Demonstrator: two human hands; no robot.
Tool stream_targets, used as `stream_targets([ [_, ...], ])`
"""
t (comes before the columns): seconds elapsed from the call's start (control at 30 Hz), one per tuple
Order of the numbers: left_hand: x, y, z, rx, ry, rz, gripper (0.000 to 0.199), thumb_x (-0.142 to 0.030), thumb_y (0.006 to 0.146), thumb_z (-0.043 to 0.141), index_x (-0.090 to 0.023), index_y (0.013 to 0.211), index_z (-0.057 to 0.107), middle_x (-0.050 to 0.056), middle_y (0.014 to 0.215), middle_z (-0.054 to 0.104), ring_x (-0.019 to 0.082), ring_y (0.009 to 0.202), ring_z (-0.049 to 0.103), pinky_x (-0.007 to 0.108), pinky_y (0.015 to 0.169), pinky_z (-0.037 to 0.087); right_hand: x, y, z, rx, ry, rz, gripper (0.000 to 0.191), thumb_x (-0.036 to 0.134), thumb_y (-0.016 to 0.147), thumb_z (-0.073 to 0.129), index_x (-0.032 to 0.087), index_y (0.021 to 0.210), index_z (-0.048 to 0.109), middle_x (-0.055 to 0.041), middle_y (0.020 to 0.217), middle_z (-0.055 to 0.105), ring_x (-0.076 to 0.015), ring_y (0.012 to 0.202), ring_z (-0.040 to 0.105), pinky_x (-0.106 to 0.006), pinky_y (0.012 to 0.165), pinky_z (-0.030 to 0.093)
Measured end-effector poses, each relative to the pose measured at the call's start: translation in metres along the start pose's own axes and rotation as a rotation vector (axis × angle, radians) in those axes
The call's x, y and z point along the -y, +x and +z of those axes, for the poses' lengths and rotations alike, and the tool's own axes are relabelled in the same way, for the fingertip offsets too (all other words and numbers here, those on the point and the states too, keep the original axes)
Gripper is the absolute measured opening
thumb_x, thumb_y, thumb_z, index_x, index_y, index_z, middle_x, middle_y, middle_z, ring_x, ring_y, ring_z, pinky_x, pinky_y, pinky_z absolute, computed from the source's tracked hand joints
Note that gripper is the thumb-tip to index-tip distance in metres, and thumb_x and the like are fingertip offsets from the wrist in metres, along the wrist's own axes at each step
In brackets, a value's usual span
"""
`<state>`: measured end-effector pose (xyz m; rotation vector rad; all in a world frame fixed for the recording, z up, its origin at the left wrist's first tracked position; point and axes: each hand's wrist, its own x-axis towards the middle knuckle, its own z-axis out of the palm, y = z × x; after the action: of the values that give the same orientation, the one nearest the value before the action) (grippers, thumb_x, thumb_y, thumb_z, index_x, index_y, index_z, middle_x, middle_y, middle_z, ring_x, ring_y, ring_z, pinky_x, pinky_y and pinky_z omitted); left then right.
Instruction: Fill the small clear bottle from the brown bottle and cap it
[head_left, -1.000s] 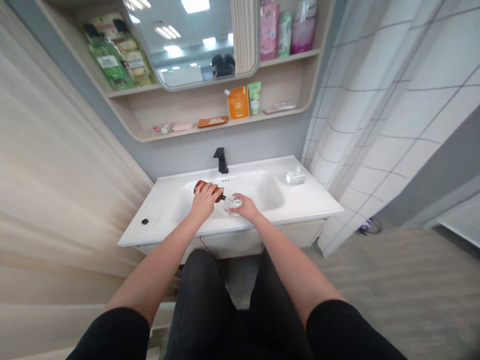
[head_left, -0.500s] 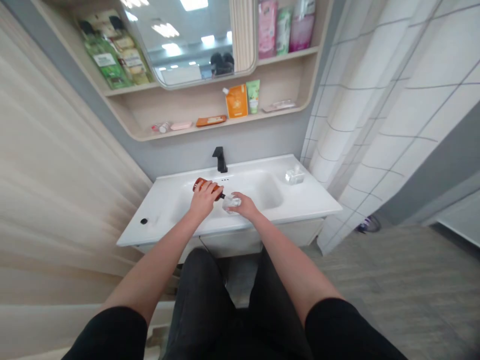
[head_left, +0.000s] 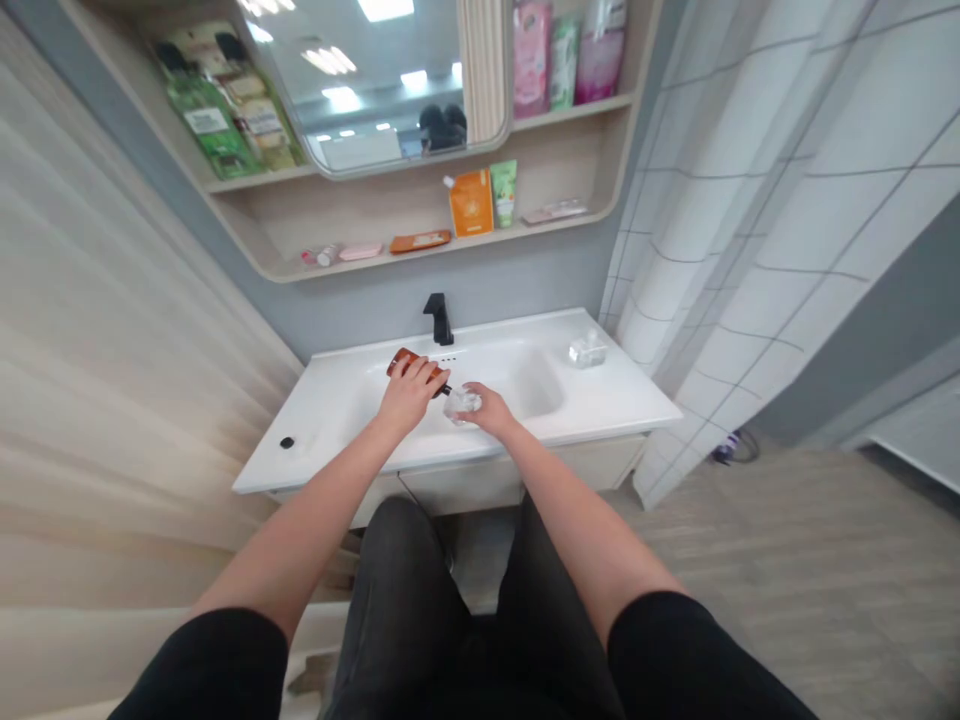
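Observation:
My left hand (head_left: pixel 407 397) is wrapped round an amber bottle (head_left: pixel 403 360) with a black neck. The bottle lies tilted, its neck pointing down to the right. That neck meets the mouth of a small clear bottle (head_left: pixel 460 404), which my right hand (head_left: pixel 489 410) grips from the right side. Both are held over the white sink basin (head_left: pixel 536 385). Whether liquid runs between them is too small to tell. A small round black cap (head_left: pixel 286 442) rests on the left part of the countertop.
Behind the basin stands a black faucet (head_left: pixel 438 318). Another clear bottle (head_left: pixel 587 350) sits on the counter's right side. Above is a mirror cabinet shelf (head_left: pixel 345 268) with an orange pouch (head_left: pixel 472 203), a green tube (head_left: pixel 504 192) and several bottles. Curtains hang on both sides.
The amber bottle is tipped slightly more, and its neck sits a little closer to the clear bottle. Both hands keep their grip; the view has shifted very slightly.

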<state>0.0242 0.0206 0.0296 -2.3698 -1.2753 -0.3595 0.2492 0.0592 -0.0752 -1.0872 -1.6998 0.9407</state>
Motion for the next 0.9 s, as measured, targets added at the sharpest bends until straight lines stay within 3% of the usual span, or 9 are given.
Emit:
stream_targets([
  [0.4,-0.003,0.012,-0.013,0.0,-0.003,0.072,0.057,-0.009,0.101,0.047,-0.029,0.151,0.066,0.016,0.153,0.065,0.035,0.155,0.049,0.063,0.132,0.027,-0.009,0.003,0.002,-0.019,0.024,-0.006,0.073,0.039,0.063,0.097,0.025,0.128,0.067,-0.0044,0.125,0.077,-0.0268,0.111,0.073,-0.042,0.106,0.055],
  [0.9,-0.007,0.037,-0.032,-0.036,0.157,0.35,0.045,-0.014,0.104,0.051,-0.024,0.144,0.069,0.016,0.143,0.071,0.033,0.147,0.057,0.056,0.128,0.038,-0.005,0.003,0.001,-0.068,0.118,0.025,0.074,0.045,0.055,0.095,0.025,0.119,0.062,-0.0043,0.12,0.073,-0.0275,0.103,0.069,-0.045,0.101,0.055],
])
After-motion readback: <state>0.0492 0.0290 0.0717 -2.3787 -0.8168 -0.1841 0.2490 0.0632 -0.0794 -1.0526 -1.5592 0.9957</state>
